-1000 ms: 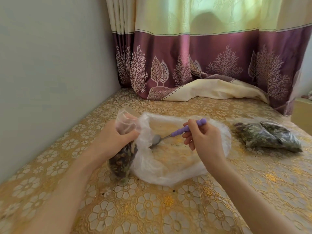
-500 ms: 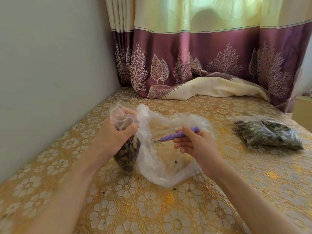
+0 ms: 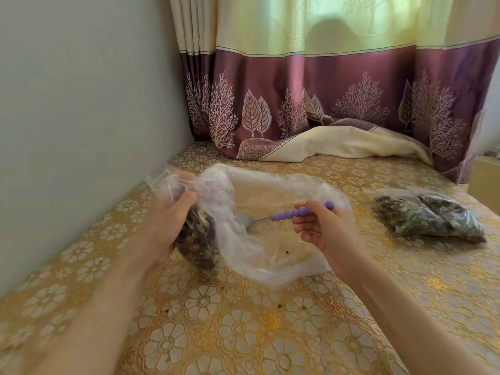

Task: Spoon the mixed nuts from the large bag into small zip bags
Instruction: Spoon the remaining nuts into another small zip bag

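At centre left, the left hand (image 3: pixel 165 226) gripped a nearly full small zip bag (image 3: pixel 197 239). Centre frame, the large bag (image 3: pixel 270 255) lay almost empty; the right hand (image 3: pixel 327 231) pinched the spoon (image 3: pixel 292 213) inside it. At right, filled bags (image 3: pixel 430 217) lay finished.

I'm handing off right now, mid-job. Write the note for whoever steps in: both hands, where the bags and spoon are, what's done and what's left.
Left hand: grips the small zip bag near its top, upright on the table and already holding plenty of nuts.
Right hand: holds the purple-handled spoon, its bowl inside the large bag.
Large bag lies open on the table, looking almost empty, only crumbs visible.
Done: filled bags lie to the right; I cannot tell how many.
Left: scoop up any remnants, then seal the held bag.
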`<state>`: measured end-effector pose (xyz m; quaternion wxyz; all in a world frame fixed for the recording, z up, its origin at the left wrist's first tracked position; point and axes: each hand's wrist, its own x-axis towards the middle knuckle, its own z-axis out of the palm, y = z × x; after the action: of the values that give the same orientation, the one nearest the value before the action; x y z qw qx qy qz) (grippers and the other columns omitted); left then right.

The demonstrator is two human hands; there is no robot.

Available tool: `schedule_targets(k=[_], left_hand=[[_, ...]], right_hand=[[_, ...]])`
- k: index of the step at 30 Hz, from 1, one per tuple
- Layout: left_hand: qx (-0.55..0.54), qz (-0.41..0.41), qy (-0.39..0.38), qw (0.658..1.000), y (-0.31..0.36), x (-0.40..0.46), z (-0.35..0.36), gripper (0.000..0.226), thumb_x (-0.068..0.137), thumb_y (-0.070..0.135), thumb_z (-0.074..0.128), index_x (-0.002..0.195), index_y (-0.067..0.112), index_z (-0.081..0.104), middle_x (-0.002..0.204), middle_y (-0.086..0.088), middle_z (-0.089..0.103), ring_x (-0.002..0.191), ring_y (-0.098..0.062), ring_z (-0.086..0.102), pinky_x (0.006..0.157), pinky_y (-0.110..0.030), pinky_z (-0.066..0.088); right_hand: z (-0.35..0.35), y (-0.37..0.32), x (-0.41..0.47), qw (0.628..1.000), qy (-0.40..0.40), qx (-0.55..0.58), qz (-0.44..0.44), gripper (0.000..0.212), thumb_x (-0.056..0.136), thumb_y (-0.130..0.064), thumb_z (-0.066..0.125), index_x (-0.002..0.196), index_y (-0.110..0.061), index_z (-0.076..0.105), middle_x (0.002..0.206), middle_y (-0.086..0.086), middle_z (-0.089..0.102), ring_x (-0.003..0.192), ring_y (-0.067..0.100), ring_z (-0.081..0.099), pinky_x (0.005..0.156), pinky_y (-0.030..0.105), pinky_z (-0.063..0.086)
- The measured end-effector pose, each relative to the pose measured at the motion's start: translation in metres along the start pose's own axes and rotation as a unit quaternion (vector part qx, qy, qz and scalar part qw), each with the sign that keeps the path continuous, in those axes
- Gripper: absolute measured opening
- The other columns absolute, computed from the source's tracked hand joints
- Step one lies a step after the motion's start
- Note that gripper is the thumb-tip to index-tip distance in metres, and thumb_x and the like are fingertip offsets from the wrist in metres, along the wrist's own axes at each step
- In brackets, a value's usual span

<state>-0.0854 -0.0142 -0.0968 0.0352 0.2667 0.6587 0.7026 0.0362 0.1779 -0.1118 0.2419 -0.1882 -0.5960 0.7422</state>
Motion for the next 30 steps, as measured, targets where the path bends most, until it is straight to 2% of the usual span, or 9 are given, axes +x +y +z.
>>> schedule_targets(k=[2, 7, 12, 16, 20, 23, 25, 27, 30], left_hand=[[-0.018, -0.006, -0.003, 1.000, -0.001, 0.000, -0.001, 0.047, 0.087, 0.001, 0.052, 0.067, 0.041, 0.066, 0.063, 0.014, 0.066, 0.058, 0.000, 0.062, 0.058, -0.023, 0.047], [-0.015, -0.005, 0.000, 1.000, -0.006, 0.000, 0.001, 0.048, 0.086, 0.000, 0.051, 0.065, 0.040, 0.066, 0.059, 0.013, 0.064, 0.056, -0.001, 0.062, 0.052, -0.018, 0.048], [0.012, 0.018, 0.002, 1.000, -0.009, 0.001, 0.003, 0.039, 0.084, 0.003, 0.054, 0.066, 0.035, 0.068, 0.063, 0.013, 0.066, 0.063, -0.003, 0.064, 0.054, -0.017, 0.050], [0.055, 0.029, 0.005, 0.998, -0.012, 0.003, 0.000, 0.039, 0.085, 0.003, 0.052, 0.068, 0.034, 0.067, 0.065, 0.013, 0.066, 0.065, -0.001, 0.063, 0.055, -0.013, 0.049], [0.080, -0.002, 0.055, 0.995, -0.020, 0.007, -0.004, 0.025, 0.086, 0.007, 0.053, 0.080, 0.029, 0.065, 0.082, 0.004, 0.069, 0.081, -0.012, 0.066, 0.074, -0.031, 0.052], [0.107, -0.025, 0.070, 0.991, -0.025, 0.008, -0.006, 0.007, 0.086, 0.013, 0.055, 0.087, 0.011, 0.062, 0.082, -0.010, 0.064, 0.079, -0.020, 0.062, 0.075, -0.033, 0.048], [0.140, -0.022, 0.072, 0.987, -0.026, 0.008, -0.007, 0.009, 0.087, 0.019, 0.057, 0.092, 0.012, 0.058, 0.084, -0.007, 0.059, 0.076, -0.017, 0.057, 0.070, -0.027, 0.044], [0.150, -0.004, 0.090, 0.985, -0.021, 0.009, -0.007, 0.018, 0.087, 0.026, 0.061, 0.103, 0.022, 0.053, 0.099, 0.005, 0.061, 0.082, -0.001, 0.057, 0.070, -0.016, 0.040], [0.193, 0.026, 0.145, 0.970, -0.012, 0.010, -0.010, 0.035, 0.083, 0.043, 0.063, 0.110, 0.026, 0.049, 0.120, 0.004, 0.052, 0.102, -0.007, 0.053, 0.079, -0.018, 0.036]], right_hand=[[0.000, 0.001, 0.000, 1.000, -0.008, -0.014, -0.001, 0.046, 0.093, -0.004, 0.045, 0.055, -0.010, 0.069, 0.060, 0.005, 0.070, 0.053, 0.012, 0.050, 0.045, 0.019, 0.037], [0.002, 0.006, 0.004, 0.998, -0.025, 0.025, 0.056, 0.020, 0.093, -0.007, 0.045, 0.081, -0.001, 0.060, 0.059, 0.005, 0.069, 0.050, 0.010, 0.058, 0.046, 0.018, 0.045], [-0.001, 0.008, 0.007, 0.988, 0.010, 0.107, 0.109, 0.026, 0.095, -0.010, 0.042, 0.077, 0.000, 0.058, 0.059, 0.011, 0.068, 0.046, 0.011, 0.058, 0.041, 0.017, 0.045], [-0.003, 0.007, 0.008, 0.987, 0.023, 0.122, 0.101, 0.029, 0.095, -0.009, 0.042, 0.074, 0.000, 0.059, 0.060, 0.010, 0.068, 0.048, 0.011, 0.057, 0.041, 0.016, 0.044], [-0.004, 0.005, 0.007, 0.996, 0.016, 0.069, 0.052, 0.024, 0.095, -0.010, 0.043, 0.077, -0.003, 0.057, 0.059, 0.007, 0.069, 0.049, 0.009, 0.057, 0.045, 0.017, 0.045], [-0.007, 0.003, 0.007, 0.997, 0.025, 0.061, 0.032, 0.025, 0.095, -0.009, 0.043, 0.075, -0.003, 0.057, 0.060, 0.007, 0.070, 0.048, 0.009, 0.056, 0.045, 0.017, 0.043], [-0.008, 0.000, 0.007, 0.997, 0.038, 0.063, 0.030, 0.024, 0.095, -0.009, 0.044, 0.076, -0.003, 0.058, 0.058, 0.006, 0.069, 0.048, 0.009, 0.055, 0.044, 0.017, 0.043], [-0.010, -0.003, 0.007, 0.997, 0.052, 0.061, 0.023, 0.024, 0.095, -0.009, 0.044, 0.077, -0.002, 0.058, 0.056, 0.005, 0.068, 0.048, 0.009, 0.055, 0.045, 0.017, 0.044], [-0.013, -0.008, 0.006, 0.995, 0.074, 0.062, 0.008, 0.024, 0.095, -0.010, 0.046, 0.077, -0.003, 0.060, 0.053, 0.003, 0.067, 0.047, 0.008, 0.056, 0.045, 0.017, 0.044]])
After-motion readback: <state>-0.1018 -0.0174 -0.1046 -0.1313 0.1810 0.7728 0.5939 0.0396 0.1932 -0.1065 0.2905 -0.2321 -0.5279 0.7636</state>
